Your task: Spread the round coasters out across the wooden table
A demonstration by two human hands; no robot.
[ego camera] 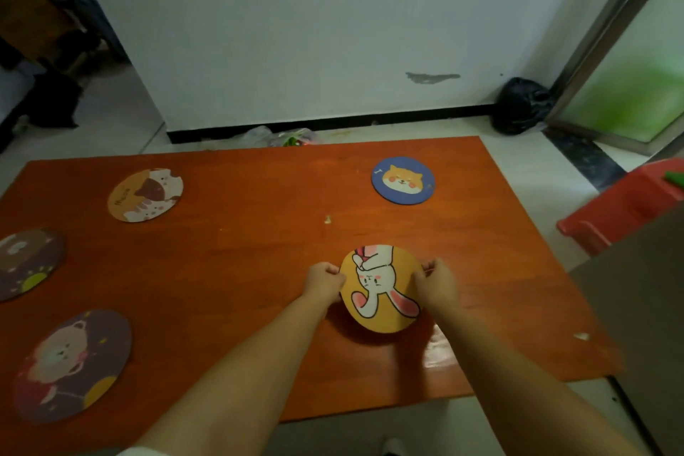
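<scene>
A yellow round coaster with a white rabbit [381, 289] is held a little above the wooden table [240, 263], right of centre. My left hand [324, 283] grips its left edge and my right hand [436, 283] grips its right edge. Lying flat on the table are a blue coaster with a dog face [402, 179] at the far right, an orange coaster with cats [145, 195] at the far left, a dark brown coaster [26, 263] at the left edge, and a purple coaster with a bear [74, 365] at the near left.
A red plastic stool [625, 207] stands right of the table beside a grey surface [644, 326]. A black bag [522, 105] lies on the floor by the white wall. Small crumbs [327, 219] dot the tabletop.
</scene>
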